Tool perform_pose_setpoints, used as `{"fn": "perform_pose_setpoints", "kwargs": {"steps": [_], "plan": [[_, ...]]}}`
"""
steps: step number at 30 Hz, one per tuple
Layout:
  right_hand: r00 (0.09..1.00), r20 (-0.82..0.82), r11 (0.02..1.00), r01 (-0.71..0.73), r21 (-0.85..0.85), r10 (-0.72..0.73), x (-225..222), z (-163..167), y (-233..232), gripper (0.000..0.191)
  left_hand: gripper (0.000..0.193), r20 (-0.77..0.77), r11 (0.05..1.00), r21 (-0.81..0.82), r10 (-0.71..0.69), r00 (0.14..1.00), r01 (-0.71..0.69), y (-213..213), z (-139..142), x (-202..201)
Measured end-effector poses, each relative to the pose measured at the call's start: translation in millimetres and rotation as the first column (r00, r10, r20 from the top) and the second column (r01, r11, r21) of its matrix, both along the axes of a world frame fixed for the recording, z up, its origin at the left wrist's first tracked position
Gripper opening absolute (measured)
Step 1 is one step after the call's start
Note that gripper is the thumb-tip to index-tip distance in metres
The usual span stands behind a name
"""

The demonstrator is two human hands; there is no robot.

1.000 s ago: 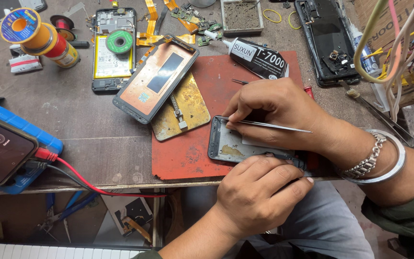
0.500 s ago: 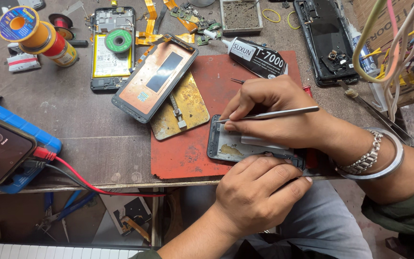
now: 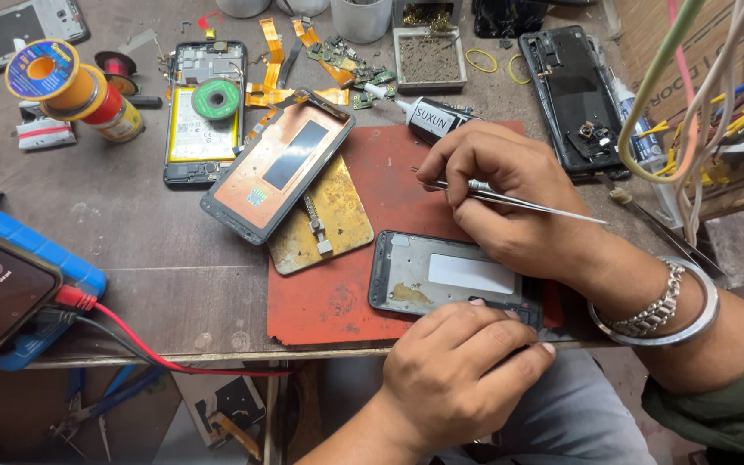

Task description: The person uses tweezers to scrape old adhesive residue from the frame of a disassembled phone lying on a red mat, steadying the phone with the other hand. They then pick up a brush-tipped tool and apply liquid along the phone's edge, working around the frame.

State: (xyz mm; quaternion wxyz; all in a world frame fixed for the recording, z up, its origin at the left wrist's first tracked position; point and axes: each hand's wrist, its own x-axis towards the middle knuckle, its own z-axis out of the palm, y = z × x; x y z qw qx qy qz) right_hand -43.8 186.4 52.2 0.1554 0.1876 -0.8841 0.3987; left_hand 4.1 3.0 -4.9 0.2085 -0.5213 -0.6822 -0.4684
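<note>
Since the earlier frames the right hand (image 3: 510, 194) has lifted off the phone frame (image 3: 449, 277) and now sits above its upper edge, so the pale inner plate that it hid before lies open to view; the tweezers (image 3: 518, 198) have swung with it and now point out to the right, clear of the frame.

The worn wooden workbench (image 3: 131, 250) carries a red mat (image 3: 337, 301) near its front edge. On the mat lie the phone frame, close to the front edge, and a brass-coloured holder plate (image 3: 337, 215) to its left, with a copper-backed screen (image 3: 277, 164) resting tilted across that plate. Farther back lie an opened phone with a yellow battery (image 3: 204, 120), another stripped black phone shell (image 3: 574, 95) and a black tube of glue (image 3: 432, 116).

The left hand (image 3: 462, 375) is curled at the frame's near right corner, fingers pressing it down onto the mat. The right hand is closed around the tweezers in a pen-like grip.

The frame looks thin, light and stiff but easily bent or scratched; it is likely best held by its outer edges and corners, as the left hand does, not by the inner plate.
</note>
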Motion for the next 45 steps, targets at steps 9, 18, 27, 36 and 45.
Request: {"fn": "perform_pose_setpoints", "kwargs": {"steps": [9,18,27,36,45], "plan": [[0.991,0.131,0.996,-0.014,-0.093,0.026,4,1,0,0.004,0.012,0.003,1.000,-0.027,-0.004,1.000,0.005,-2,-2,0],[0.999,0.014,0.990,-0.042,0.132,0.041,6,12,-3,0.042,0.012,0.001,0.999,-0.033,-0.008,1.000,0.008,-1,1,0],[1.000,0.005,1.000,-0.011,0.025,0.011,13,12,-10,0.017,0.009,0.009,0.999,-0.034,-0.006,1.000,0.006,-3,5,-1],[0.953,0.040,0.953,-0.301,0.040,0.299,12,17,-14,0.018,0.007,0.004,0.999,-0.040,0.023,1.000,-0.023,-2,3,1],[0.964,0.124,0.968,-0.244,0.055,0.236,14,11,-16,0.018,0.008,-0.006,0.998,-0.060,0.024,1.000,-0.024,-3,0,2]]}}
